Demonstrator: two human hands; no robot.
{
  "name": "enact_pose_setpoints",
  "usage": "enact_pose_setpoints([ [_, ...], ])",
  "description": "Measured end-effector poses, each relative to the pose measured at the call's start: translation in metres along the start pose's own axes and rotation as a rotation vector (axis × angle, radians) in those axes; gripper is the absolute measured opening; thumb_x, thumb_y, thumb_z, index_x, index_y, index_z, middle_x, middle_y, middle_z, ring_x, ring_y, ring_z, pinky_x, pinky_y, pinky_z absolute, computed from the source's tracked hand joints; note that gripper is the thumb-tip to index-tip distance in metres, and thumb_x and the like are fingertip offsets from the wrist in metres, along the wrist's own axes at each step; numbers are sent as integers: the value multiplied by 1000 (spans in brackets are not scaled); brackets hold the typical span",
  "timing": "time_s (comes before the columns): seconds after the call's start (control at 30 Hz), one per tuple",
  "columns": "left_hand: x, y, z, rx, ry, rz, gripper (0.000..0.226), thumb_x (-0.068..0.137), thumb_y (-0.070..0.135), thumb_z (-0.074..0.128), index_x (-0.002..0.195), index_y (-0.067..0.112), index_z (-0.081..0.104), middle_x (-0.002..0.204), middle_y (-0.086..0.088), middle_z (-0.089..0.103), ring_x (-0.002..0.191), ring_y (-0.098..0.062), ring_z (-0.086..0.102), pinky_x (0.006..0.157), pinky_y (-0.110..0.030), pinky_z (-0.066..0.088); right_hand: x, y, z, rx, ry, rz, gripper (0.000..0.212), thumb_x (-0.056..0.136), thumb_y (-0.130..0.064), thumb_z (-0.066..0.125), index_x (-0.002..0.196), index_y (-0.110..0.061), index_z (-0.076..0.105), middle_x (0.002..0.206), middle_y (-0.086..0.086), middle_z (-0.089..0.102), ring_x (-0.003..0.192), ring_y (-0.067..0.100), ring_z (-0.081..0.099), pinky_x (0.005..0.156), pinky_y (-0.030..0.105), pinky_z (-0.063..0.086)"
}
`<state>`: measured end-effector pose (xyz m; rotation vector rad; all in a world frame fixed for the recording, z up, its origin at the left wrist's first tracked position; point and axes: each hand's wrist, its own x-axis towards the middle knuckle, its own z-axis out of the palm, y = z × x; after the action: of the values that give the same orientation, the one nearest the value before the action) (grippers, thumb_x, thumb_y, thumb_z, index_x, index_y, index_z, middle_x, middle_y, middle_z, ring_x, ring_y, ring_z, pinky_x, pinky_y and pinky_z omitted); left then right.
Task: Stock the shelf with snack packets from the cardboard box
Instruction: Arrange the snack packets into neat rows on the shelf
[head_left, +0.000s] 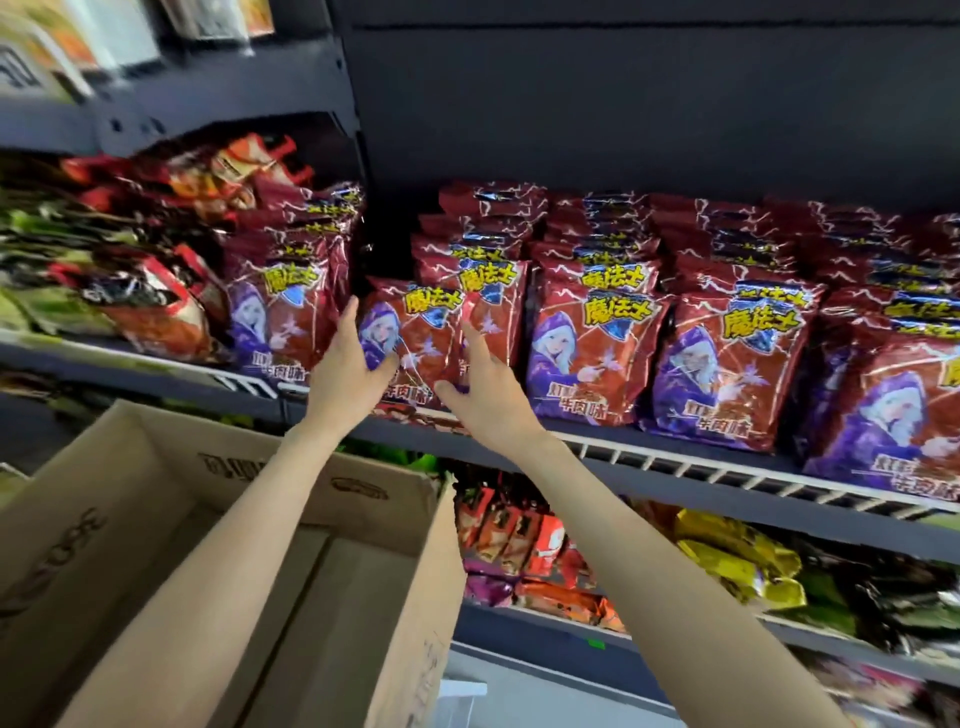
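My left hand (349, 364) grips the front snack packet (415, 343) by its left edge; right hand (480, 384) spread flat on its face, steadying it upright on the shelf (675, 452). Cardboard box (218, 545) below looks emptied.

You cannot read the blurred packets (104, 291) at the left of the frame, the rightmost red packet (898, 410) and cardboard box (171, 545) run past the frame edges, and rear packet rows (597, 218) stand mostly hidden.
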<state>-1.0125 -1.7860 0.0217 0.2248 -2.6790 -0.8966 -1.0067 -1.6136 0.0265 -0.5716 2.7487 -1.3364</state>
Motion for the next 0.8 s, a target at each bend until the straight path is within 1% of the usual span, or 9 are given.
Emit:
enact_pose_setpoints([
  [0.07, 0, -1, 3, -55, -5, -18, 85, 89, 27, 65, 152, 18, 9, 151, -6, 35, 132, -25, 42, 98, -37, 43, 1, -2, 10, 18, 31, 16, 81, 93, -20, 57, 153, -17, 3, 133, 16, 50, 92, 27, 61, 81, 35, 48],
  [0.13, -4, -2, 7, -161, 26, -2, 89, 84, 24, 71, 151, 19, 12, 150, -4, 35, 134, -22, 40, 102, -39, 44, -5, -4, 12, -2, 92, -13, 80, 92, -17, 57, 153, -17, 4, 142, 13, 43, 95, 28, 62, 79, 32, 48],
  [0.23, -16, 2, 15, -276, 75, 50, 93, 80, 21, 75, 151, 21, 15, 152, -1, 31, 136, -19, 37, 104, -43, 43, -21, 0, 8, -34, 204, -90, 76, 92, -13, 56, 152, -21, 10, 146, 7, 39, 80, 19, 61, 60, 18, 40],
  [0.3, -26, 13, 22, -326, 95, 86, 93, 78, 20, 77, 150, 20, 17, 152, -1, 31, 136, -18, 38, 103, -42, 44, -33, 5, 2, -47, 266, -110, 73, 93, -11, 55, 151, -21, 13, 142, 7, 42, 64, 13, 53, 54, 17, 36],
  [0.37, -36, 29, 31, -369, 95, 123, 92, 76, 20, 78, 148, 20, 20, 149, -2, 35, 133, -18, 42, 100, -41, 48, -45, 13, -7, -69, 320, -101, 70, 94, -11, 53, 151, -18, 14, 143, 7, 41, 61, 12, 52, 52, 15, 36],
  [0.43, -43, 45, 40, -369, 67, 185, 92, 75, 21, 79, 146, 19, 22, 148, -3, 36, 132, -18, 43, 98, -40, 49, -57, 22, -19, -114, 366, -88, 70, 93, -10, 54, 151, -16, 15, 141, 8, 43, 75, 17, 59, 55, 14, 38],
  [0.5, -49, 62, 50, -315, 40, 234, 91, 75, 21, 80, 146, 15, 23, 150, -2, 34, 134, -16, 38, 103, -35, 43, -69, 32, -32, -162, 407, -74, 71, 92, -9, 55, 151, -16, 16, 135, 9, 48, 84, 23, 60, 59, 20, 41],
  [0.6, -52, 86, 61, -262, -1, 287, 89, 76, 21, 79, 145, 14, 24, 151, 0, 31, 136, -14, 33, 104, -27, 34, -84, 48, -52, -188, 460, -37, 71, 91, -10, 57, 150, -20, 19, 138, 4, 49, 100, 21, 60, 67, 19, 43],
  [0.8, -63, 133, 86, -297, -137, 386, 86, 80, 12, 74, 147, 17, 20, 151, 1, 27, 128, 1, 32, 92, -4, 26, -105, 77, -94, -245, 551, 83, 72, 92, -13, 59, 151, -20, 19, 139, 7, 47, 117, 23, 53, 77, 17, 36],
])
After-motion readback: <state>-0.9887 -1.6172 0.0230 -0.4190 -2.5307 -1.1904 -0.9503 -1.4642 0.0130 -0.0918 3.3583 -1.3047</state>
